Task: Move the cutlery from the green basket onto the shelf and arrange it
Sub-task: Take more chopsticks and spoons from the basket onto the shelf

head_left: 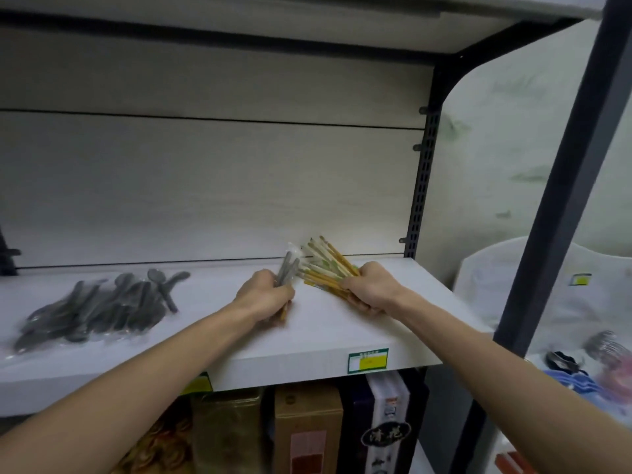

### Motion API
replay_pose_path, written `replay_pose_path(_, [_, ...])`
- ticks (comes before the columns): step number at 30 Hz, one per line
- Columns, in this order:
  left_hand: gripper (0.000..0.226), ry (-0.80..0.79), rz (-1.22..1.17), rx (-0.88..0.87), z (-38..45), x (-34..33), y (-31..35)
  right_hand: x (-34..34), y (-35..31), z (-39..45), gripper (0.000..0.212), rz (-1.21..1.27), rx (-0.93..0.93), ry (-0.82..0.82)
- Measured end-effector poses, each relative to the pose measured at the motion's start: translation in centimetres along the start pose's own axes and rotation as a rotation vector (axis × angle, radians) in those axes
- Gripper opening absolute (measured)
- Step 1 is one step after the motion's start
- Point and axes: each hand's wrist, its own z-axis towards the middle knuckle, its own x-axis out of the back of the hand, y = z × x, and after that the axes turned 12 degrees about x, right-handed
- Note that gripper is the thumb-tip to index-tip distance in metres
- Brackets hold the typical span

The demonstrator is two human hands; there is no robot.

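Note:
On the white shelf (325, 340), my left hand (263, 295) grips a small bunch of grey wrapped cutlery (288, 270) that points up and away. Just right of it, my right hand (372, 289) grips a fanned bundle of yellow wrapped chopsticks (323, 268) whose tips reach toward the back panel. Both hands rest low on the shelf surface, close together. A pile of dark grey spoons in clear wrappers (99, 306) lies at the shelf's left. The green basket is not in view.
A black slotted upright (422, 179) bounds the shelf on the right. A green and yellow price tag (367, 360) sits on the front edge. Boxes (307, 432) stand on the level below. A white unit with assorted small goods (581, 364) is at far right.

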Motion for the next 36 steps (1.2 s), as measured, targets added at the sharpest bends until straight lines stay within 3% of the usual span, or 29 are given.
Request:
replay_pose_path(14, [0.019, 0.031, -0.119, 0.051, 1.0, 0.3, -0.7, 0.0, -0.8, -0.1, 0.02, -0.295, 0.036, -0.064])
replay_pose_path(19, [0.013, 0.025, -0.152, 0.053, 1.6, -0.3, -0.9, -0.9, -1.6, -0.6, 0.027, -0.652, 0.131, -0.019])
replay_pose_path(24, [0.01, 0.028, -0.178, 0.028, 2.1, -0.9, -1.1, -1.7, -1.6, -1.1, 0.028, -0.821, 0.228, 0.069])
replay_pose_path(36, [0.013, -0.16, -0.265, 0.028, 1.0, 1.0, -1.1, -2.0, -0.4, -1.7, 0.03, -1.013, 0.481, 0.125])
